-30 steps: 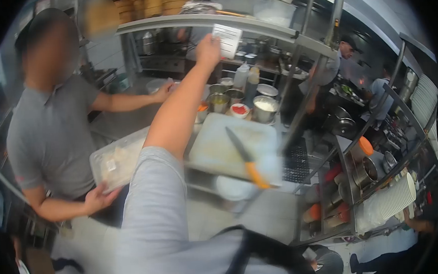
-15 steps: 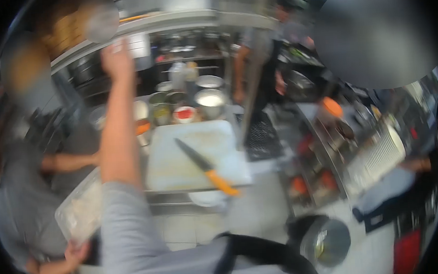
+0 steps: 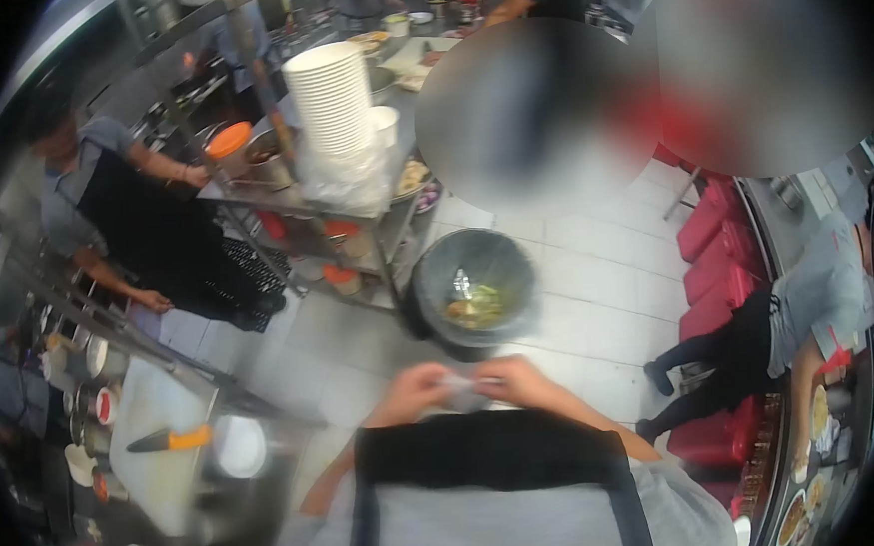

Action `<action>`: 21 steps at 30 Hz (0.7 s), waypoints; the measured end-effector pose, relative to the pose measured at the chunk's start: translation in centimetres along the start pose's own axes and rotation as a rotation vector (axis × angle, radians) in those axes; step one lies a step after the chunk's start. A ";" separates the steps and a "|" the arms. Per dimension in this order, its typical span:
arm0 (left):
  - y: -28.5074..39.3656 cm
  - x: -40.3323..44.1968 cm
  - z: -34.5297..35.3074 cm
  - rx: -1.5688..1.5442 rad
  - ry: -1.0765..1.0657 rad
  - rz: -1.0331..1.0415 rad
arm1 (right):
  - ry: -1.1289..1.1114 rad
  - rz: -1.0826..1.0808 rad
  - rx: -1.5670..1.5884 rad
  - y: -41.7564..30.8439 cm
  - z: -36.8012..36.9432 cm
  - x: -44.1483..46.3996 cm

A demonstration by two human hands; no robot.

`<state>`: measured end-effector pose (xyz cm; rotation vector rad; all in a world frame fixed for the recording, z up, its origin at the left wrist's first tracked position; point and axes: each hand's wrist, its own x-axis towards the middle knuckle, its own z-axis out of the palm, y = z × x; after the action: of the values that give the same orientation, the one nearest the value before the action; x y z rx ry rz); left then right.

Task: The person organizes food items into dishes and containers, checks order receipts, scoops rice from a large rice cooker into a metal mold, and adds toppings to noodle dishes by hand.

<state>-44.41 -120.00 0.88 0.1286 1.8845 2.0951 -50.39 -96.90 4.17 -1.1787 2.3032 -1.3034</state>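
Note:
Both of my hands are close together in front of my chest, fingers closed on a small whitish, crumpled-looking item (image 3: 459,382). My left hand (image 3: 414,392) holds it from the left and my right hand (image 3: 509,379) from the right; blur hides just what it is. Beyond them on the floor stands a lined bin (image 3: 476,286) with green and yellowish scraps inside. At the left, an orange-handled knife (image 3: 172,439) lies on the white cutting board (image 3: 155,490).
A metal shelf rack (image 3: 353,213) holds stacked white bowls (image 3: 332,104) and an orange-lidded tub (image 3: 229,144). A person in a black apron (image 3: 144,221) stands left. Another person (image 3: 823,279) works at the right counter beside red bins (image 3: 714,306).
The view has swung right, away from the cutting board towards the bin. My raised arm has come down from the shelf with the white slip, and both hands are now together at my chest.

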 end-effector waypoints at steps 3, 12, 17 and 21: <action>0.0 6.8 4.1 0.176 0.200 0.229 | 0.186 0.402 0.659 3.1 -5.1 -3.4; 11.1 28.7 8.8 0.241 0.322 0.518 | 0.736 0.315 0.764 9.5 -20.2 -0.1; 8.5 35.4 7.6 0.412 0.542 0.317 | 0.962 0.259 0.789 17.4 -29.3 3.0; 1.6 37.1 8.5 0.739 0.379 0.326 | 1.031 0.282 0.949 23.9 -36.6 8.6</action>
<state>-77.44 -101.17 -1.87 0.2268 2.9702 1.5516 -88.79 -74.61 7.33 0.1989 1.6581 -2.7729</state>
